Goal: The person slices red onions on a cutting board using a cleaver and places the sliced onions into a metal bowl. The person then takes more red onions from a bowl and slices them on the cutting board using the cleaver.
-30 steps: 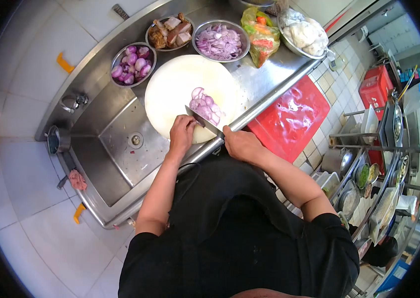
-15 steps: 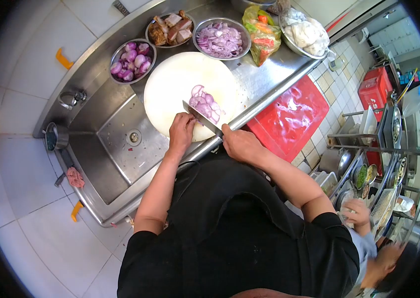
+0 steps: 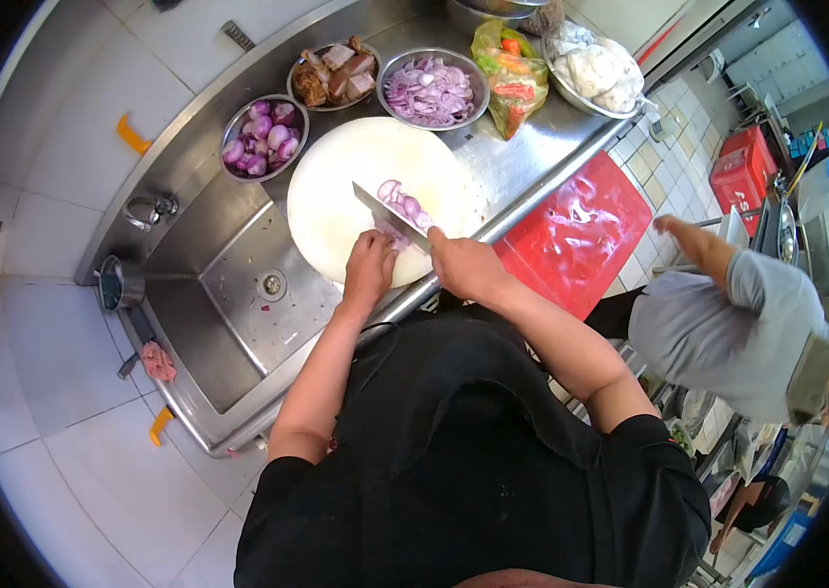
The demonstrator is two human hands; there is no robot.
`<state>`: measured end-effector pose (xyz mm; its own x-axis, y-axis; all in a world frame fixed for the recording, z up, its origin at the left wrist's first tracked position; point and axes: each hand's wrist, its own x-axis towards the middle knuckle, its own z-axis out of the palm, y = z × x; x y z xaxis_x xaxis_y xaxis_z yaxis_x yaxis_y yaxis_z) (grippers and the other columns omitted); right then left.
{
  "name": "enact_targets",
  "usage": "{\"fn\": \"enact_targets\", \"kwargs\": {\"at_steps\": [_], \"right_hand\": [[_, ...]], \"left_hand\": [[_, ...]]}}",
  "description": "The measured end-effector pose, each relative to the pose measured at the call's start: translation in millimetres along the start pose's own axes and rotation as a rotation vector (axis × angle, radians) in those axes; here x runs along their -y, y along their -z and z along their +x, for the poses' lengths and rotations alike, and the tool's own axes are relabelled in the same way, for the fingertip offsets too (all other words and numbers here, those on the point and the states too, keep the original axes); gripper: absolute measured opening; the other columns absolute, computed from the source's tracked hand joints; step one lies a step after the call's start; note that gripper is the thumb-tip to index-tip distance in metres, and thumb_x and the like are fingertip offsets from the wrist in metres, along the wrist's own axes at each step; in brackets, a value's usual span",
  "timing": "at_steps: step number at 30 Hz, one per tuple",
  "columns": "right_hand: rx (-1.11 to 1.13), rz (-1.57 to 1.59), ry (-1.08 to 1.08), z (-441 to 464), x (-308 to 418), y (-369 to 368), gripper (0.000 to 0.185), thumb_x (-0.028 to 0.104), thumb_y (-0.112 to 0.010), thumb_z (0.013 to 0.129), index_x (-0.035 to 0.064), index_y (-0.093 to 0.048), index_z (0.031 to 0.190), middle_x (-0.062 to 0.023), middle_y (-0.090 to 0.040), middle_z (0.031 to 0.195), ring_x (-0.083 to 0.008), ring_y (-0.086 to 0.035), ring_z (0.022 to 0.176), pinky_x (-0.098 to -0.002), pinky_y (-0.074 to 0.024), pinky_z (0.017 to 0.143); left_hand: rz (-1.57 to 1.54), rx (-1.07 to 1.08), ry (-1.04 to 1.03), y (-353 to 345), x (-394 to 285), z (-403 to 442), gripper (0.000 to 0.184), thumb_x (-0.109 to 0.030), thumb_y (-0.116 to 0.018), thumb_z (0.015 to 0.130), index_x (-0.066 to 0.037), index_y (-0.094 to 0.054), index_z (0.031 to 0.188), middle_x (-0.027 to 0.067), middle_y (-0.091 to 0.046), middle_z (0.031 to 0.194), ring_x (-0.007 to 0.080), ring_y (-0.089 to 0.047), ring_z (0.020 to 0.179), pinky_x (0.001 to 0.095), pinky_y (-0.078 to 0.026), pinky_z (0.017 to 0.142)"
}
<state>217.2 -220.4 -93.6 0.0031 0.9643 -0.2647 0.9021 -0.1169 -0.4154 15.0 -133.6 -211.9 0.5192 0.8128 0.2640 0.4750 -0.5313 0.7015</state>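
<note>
My right hand [image 3: 468,267] grips the knife [image 3: 392,216] at its handle end; my left hand [image 3: 371,269] is bent by the blade, whether pinching anything I cannot tell. Purple onion slices [image 3: 405,203] lie beside the blade on the round white board [image 3: 331,186]. Past it on the steel desk [image 3: 508,174], one bowl [image 3: 440,128] holds many cut slices, another [image 3: 259,180] uncut onions, seemingly left to slice. Bowls crowd the board's far edge; a co-worker [image 3: 728,328] is off right.
</note>
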Motion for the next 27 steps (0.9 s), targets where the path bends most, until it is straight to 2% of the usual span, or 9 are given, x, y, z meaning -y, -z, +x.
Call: {"fn": "enact_targets", "kwargs": {"at_steps": [2, 6, 9, 11, 13, 17, 22, 24, 27], "right_hand": [[-0.064, -0.009, 0.006, -7, -4, 10, 0.019, 0.016, -0.052, 0.103, 0.0038, -0.055, 0.117, -0.0251, -0.076, 0.090, -0.0465, -0.075, 0.084, -0.0601, -0.0578, 0.075], [-0.174, -0.027, 0.071, -25, -20, 24, 0.020, 0.021, -0.057, 0.103, 0.0077, -0.057, 0.117, -0.0195, -0.076, 0.089, -0.0441, -0.074, 0.081, -0.0590, -0.0570, 0.071], [-0.246, 0.010, 0.114, -34, -27, 27, 0.026, 0.022, -0.066, 0.097, 0.0080, -0.057, 0.116, -0.0179, -0.075, 0.091, -0.0424, -0.074, 0.083, -0.0570, -0.0558, 0.073], [-0.178, -0.057, 0.098, -33, -31, 26, 0.031, 0.022, -0.072, 0.092, 0.0087, -0.057, 0.115, -0.0153, -0.074, 0.092, -0.0399, -0.073, 0.087, -0.0542, -0.0533, 0.077], [-0.176, -0.082, 0.138, -33, -33, 22, 0.030, 0.021, -0.072, 0.091, 0.0091, -0.057, 0.115, -0.0146, -0.073, 0.091, -0.0391, -0.073, 0.088, -0.0536, -0.0519, 0.079], [-0.182, -0.133, 0.242, -42, -42, 26, 0.030, 0.019, -0.072, 0.089, 0.0097, -0.057, 0.114, -0.0133, -0.072, 0.090, -0.0373, -0.073, 0.090, -0.0528, -0.0499, 0.082], [-0.132, -0.053, 0.104, -86, -64, 47, 0.031, 0.019, -0.072, 0.089, 0.0081, -0.057, 0.113, -0.0157, -0.073, 0.092, -0.0387, -0.073, 0.091, -0.0530, -0.0510, 0.080], [-0.138, 0.016, 0.038, -99, -69, 48, 0.029, 0.019, -0.072, 0.089, 0.0072, -0.058, 0.113, -0.0169, -0.073, 0.092, -0.0394, -0.073, 0.092, -0.0533, -0.0519, 0.079], [-0.098, 0.310, -0.219, -113, -84, 35, 0.027, 0.019, -0.069, 0.094, 0.0045, -0.059, 0.115, -0.0212, -0.072, 0.090, -0.0419, -0.073, 0.090, -0.0517, -0.0546, 0.076]], "left_hand": [[0.021, -0.033, -0.018, -5, 4, 5, 0.025, -0.006, -0.077, 0.093, 0.001, -0.071, 0.116, 0.0183, -0.068, 0.115, 0.0372, -0.070, 0.106, 0.0426, -0.058, 0.093], [-0.132, -0.435, 0.247, 15, 10, 19, 0.027, -0.007, -0.073, 0.096, -0.001, -0.071, 0.122, 0.0142, -0.070, 0.114, 0.0261, -0.071, 0.099, 0.0402, -0.058, 0.093], [-0.142, -0.533, 0.252, 48, -17, 39, 0.030, -0.009, -0.073, 0.095, -0.001, -0.069, 0.125, 0.0178, -0.068, 0.124, 0.0332, -0.068, 0.112, 0.0406, -0.055, 0.100], [-0.036, -0.353, 0.040, 46, -29, 58, 0.047, -0.015, -0.079, 0.094, -0.004, -0.064, 0.137, 0.0186, -0.064, 0.136, 0.0340, -0.063, 0.127, 0.0436, -0.049, 0.111], [0.191, 0.035, 0.108, 38, -64, 67, 0.091, -0.051, -0.081, 0.091, -0.011, -0.043, 0.163, 0.0302, -0.034, 0.169, 0.0451, -0.035, 0.156, 0.0576, -0.023, 0.130], [0.326, 0.321, 0.230, 9, -64, 83, 0.103, -0.070, -0.065, 0.096, -0.015, -0.025, 0.174, 0.0302, -0.011, 0.179, 0.0449, -0.013, 0.167, 0.0621, -0.002, 0.133], [0.333, 0.280, 0.269, -2, 11, 90, 0.091, -0.066, -0.058, 0.103, -0.014, -0.029, 0.173, 0.0295, -0.015, 0.179, 0.0449, -0.016, 0.166, 0.0598, -0.006, 0.134], [0.093, 0.284, 0.026, -4, 26, 92, 0.088, -0.065, -0.056, 0.105, -0.013, -0.032, 0.171, 0.0283, -0.021, 0.178, 0.0442, -0.021, 0.165, 0.0578, -0.011, 0.134], [0.123, 0.312, -0.009, -17, 17, 82, 0.080, -0.056, -0.062, 0.105, -0.008, -0.040, 0.166, 0.0258, -0.033, 0.173, 0.0444, -0.031, 0.160, 0.0573, -0.020, 0.132]]}}
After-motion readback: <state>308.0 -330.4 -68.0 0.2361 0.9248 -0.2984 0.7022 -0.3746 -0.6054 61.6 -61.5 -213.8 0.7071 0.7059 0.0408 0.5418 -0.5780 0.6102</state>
